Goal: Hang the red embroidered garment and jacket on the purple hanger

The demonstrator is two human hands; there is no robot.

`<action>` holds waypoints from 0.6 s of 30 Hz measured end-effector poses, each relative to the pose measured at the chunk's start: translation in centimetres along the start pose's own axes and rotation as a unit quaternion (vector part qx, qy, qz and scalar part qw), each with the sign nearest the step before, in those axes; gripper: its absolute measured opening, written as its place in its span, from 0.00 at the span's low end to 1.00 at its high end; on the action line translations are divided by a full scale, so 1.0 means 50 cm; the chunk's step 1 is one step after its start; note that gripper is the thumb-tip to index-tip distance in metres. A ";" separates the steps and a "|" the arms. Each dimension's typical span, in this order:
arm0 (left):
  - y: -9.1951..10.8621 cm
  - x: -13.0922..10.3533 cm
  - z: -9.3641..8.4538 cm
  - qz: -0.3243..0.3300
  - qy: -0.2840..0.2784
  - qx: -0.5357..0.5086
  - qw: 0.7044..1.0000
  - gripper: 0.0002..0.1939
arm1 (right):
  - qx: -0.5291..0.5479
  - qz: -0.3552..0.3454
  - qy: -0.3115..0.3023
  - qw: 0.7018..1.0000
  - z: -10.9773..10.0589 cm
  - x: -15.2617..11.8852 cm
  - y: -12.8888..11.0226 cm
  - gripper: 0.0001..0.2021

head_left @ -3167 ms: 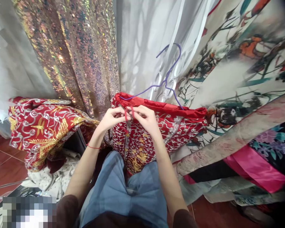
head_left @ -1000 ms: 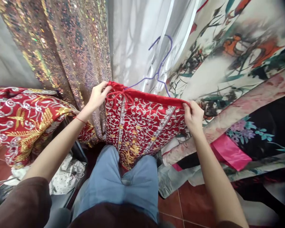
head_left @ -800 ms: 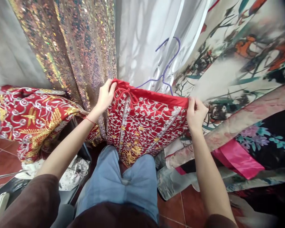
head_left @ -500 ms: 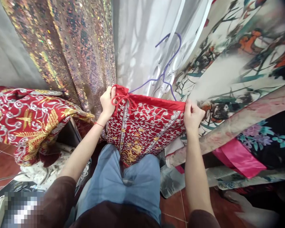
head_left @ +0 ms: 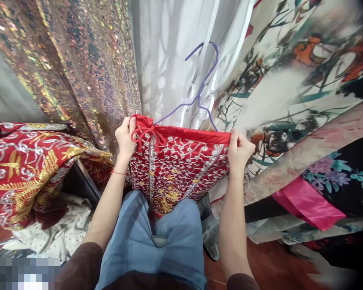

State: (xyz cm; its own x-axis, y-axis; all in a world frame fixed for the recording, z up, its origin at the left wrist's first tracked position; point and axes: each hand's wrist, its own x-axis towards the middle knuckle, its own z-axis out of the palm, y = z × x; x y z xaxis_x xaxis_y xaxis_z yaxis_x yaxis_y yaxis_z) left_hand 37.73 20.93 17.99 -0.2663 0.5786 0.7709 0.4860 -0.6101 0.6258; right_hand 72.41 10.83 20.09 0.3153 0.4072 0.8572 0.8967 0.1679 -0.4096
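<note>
A red embroidered skirt (head_left: pixel 178 169) with silver scrollwork and gold motifs hangs stretched between my hands, its plain red waistband uppermost. My left hand (head_left: pixel 126 137) is closed on the waistband's left end, beside a red drawstring bow (head_left: pixel 151 135). At the opposite end, my right hand (head_left: pixel 240 148) pinches the other corner. A purple hanger (head_left: pixel 199 94) rises from behind the waistband, hook upward; its lower part is hidden by the cloth. The skirt's lower end reaches down in front of my knees.
Another red-and-gold embroidered garment (head_left: pixel 33 165) drapes at the left, above a white dotted cloth (head_left: pixel 66 229). Sequinned fabric (head_left: pixel 97 68) hangs behind it. White hangers (head_left: pixel 230 52) and floral-printed garments (head_left: pixel 278 88) hang at the right, near a pink satin band (head_left: pixel 308 201).
The view has shifted slightly, so my hands, the skirt and the hanger sit a little further left. Both hands keep their hold on the waistband.
</note>
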 end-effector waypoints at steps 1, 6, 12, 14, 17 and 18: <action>0.001 -0.001 -0.001 0.001 0.000 -0.001 1.000 0.22 | 0.002 -0.002 0.003 1.000 0.002 0.000 0.001 0.24; 0.005 -0.002 0.001 -0.011 -0.003 -0.010 1.000 0.22 | -0.014 0.001 0.007 1.000 0.000 0.000 0.002 0.24; -0.015 0.020 -0.010 0.018 -0.110 -0.016 0.994 0.21 | -0.129 -0.007 -0.003 0.992 -0.017 0.007 -0.046 0.16; -0.022 0.017 -0.021 0.023 -0.114 -0.007 0.993 0.22 | -0.153 -0.018 0.058 0.986 -0.009 0.005 -0.112 0.16; -0.019 -0.009 -0.049 0.009 -0.115 -0.018 0.993 0.28 | -0.070 -0.126 0.043 0.989 0.036 -0.021 -0.272 0.15; -0.014 -0.024 -0.062 0.000 -0.126 -0.035 0.991 0.29 | -0.025 -0.188 -0.020 0.982 0.058 -0.038 -0.337 0.15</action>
State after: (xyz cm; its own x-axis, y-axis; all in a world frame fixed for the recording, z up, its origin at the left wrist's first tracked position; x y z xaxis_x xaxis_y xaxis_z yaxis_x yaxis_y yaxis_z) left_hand 35.14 19.01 16.99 -0.0461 0.6899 0.7224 0.4242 -0.6412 0.6394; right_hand 55.81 9.82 24.45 -0.0522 0.3603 0.9314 0.9620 0.2683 -0.0499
